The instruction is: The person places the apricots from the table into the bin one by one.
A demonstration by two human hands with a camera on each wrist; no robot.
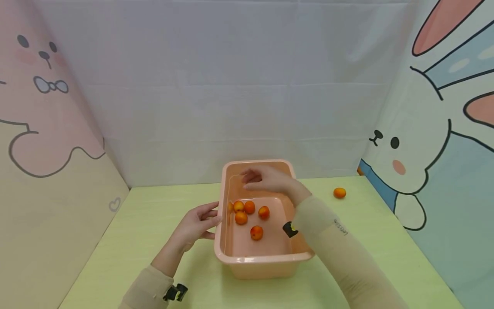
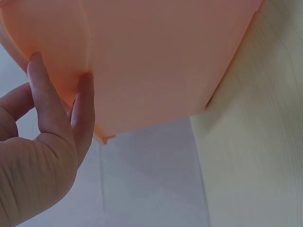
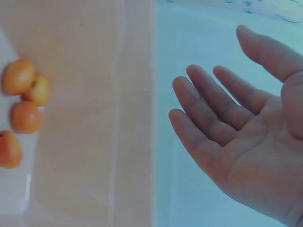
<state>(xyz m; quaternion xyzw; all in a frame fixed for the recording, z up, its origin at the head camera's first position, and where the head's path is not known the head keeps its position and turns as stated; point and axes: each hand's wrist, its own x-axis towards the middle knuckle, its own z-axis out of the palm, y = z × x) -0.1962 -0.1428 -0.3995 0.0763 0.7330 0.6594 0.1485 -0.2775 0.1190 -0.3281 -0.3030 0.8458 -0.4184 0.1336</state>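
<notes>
A peach-pink plastic basin (image 1: 266, 259) stands on the table with several small, round to oval orange fruits (image 1: 256, 232) on its floor. My left hand (image 1: 198, 225) is at the basin's left side, its fairly straight fingers touching the wall. In the left wrist view, fingertips (image 2: 85, 82) rest on the outer wall below the rim. Over the basin's far part is my right hand (image 1: 266, 178), palm turned inward. The right wrist view shows that hand (image 3: 241, 137) holding nothing, fingers spread and slightly bent, apart from the fruits (image 3: 26, 117).
One more orange fruit (image 1: 339, 193) lies on the pale green table (image 1: 185, 274), right of the basin near the back edge. A white sheet (image 1: 231, 86) hangs behind. Side panels carry cartoon drawings, including a rabbit (image 1: 417, 141) at the right.
</notes>
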